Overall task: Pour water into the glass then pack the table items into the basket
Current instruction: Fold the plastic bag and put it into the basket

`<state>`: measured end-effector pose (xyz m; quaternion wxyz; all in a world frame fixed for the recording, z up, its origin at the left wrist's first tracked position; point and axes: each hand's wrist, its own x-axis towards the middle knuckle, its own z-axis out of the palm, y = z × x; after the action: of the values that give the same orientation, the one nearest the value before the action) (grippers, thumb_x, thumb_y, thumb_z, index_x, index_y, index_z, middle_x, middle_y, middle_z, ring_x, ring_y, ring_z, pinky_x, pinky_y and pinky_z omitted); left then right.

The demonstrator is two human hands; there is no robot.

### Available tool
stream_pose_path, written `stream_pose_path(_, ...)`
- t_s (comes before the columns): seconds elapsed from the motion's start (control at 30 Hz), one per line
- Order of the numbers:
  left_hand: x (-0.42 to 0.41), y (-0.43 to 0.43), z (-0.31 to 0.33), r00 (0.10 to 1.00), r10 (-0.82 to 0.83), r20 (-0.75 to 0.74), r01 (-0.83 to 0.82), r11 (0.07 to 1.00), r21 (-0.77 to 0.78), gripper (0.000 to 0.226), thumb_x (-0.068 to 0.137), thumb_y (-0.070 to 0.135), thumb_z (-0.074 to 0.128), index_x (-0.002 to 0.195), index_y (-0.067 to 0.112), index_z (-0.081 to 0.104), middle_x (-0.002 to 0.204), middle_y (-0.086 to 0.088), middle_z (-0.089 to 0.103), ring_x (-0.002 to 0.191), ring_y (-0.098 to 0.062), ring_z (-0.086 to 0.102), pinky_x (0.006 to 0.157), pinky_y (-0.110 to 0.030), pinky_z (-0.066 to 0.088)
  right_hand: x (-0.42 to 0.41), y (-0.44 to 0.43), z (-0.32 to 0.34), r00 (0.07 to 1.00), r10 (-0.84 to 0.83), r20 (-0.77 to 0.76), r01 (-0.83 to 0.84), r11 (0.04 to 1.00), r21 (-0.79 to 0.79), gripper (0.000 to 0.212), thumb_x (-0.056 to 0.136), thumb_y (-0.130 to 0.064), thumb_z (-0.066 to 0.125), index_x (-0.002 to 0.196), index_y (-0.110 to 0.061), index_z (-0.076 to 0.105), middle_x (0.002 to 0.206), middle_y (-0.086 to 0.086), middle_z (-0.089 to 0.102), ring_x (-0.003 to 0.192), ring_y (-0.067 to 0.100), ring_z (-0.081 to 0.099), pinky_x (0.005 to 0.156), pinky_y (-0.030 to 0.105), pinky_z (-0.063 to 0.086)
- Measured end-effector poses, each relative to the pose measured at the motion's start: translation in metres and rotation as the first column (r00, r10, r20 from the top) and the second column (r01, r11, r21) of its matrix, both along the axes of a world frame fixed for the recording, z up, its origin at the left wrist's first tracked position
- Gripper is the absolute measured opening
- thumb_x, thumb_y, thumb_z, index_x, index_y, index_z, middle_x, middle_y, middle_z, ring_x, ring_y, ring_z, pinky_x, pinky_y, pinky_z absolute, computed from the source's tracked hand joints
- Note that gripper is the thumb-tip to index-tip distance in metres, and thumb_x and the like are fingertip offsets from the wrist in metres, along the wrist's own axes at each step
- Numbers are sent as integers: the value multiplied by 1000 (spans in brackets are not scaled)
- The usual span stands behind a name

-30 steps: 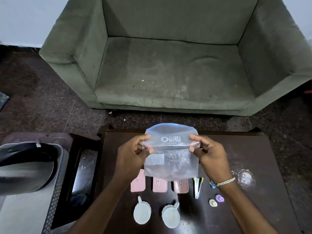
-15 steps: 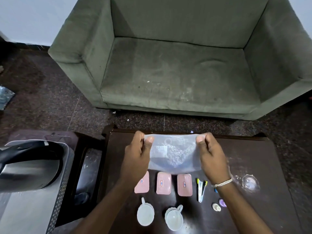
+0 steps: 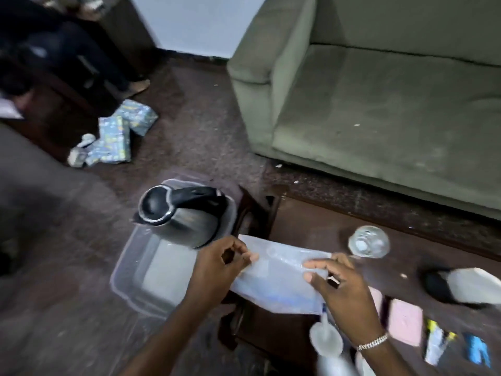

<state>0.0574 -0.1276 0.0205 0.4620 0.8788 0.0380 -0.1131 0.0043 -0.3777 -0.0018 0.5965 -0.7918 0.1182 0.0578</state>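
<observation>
Both hands, left and right, pinch a crinkled translucent zip bag (grip clamped), above the dark table edge, beside the clear rectangular plastic basket holding 1 steel kettle.

1. We see a dim room with soft, even light and no hard shadows.
2. We see blur from fast moving all over, most at the bottom edge, where the cup is smeared.
3. The wall is the brightest part.
4. The top left corner is very dark.
5. We see shine on the kettle and the glass.
6. The couch edges bend and lean.
</observation>
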Motion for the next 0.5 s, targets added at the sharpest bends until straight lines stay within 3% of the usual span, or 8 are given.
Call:
stream_pose_path(0.07,-7,59,6,997,3,-77,2,998,61,13,80,24,87,85,26,75,71,6,71,61,-6,63,59,-20,47,4,48,-4,997,79,-14,-78,997,14,30,80,2,79,91,-25,80,93,-11,61,88,5,61,80,9,43)
stream_pose_path(0.13,-10,111,12,988,-5,-157,21,994,103,26,79,7,87,93,26,77,79,18,72,68,-2,65,67,-17,48,7,94,-5,985,175,-3,-175,984,-33,29,80,8,74,96,-16,79,93,-7,59,88,2,59,81,7,40)
stream_pose_path(0.2,-10,156,12,981,26,-191,5,987,163,32,79,-4,83,94,23,77,85,14,73,73,-5,66,70,-20,52,11,140,-9,960,281,-15,-281,955,-92,25,83,7,67,102,-7,76,95,-2,55,86,6,58,82,11,43)
stream_pose_path(0.27,-6,189,3,981,72,-177,-24,965,262,34,78,-6,82,92,24,77,89,4,75,78,-16,69,73,-28,54,15,180,-12,912,403,-73,-409,900,-151,20,87,1,58,101,-6,71,102,0,51,88,17,59,87,24,48)
stream_pose_path(0.37,9,224,-26,986,81,-143,-14,907,420,32,77,-8,80,90,21,79,91,-5,77,79,-26,72,74,-34,55,22,235,-21,810,540,-229,-587,751,-303,15,86,-6,55,99,-12,57,123,4,47,97,31,63,85,41,52)
stream_pose_path(0.5,27,242,-66,989,40,-140,35,870,493,30,75,-17,69,91,5,81,98,-13,77,85,-33,73,81,-34,56,32,279,-40,681,620,-390,-722,482,-496,30,85,-10,65,115,-12,60,128,9,49,114,32,55,98,48,48)
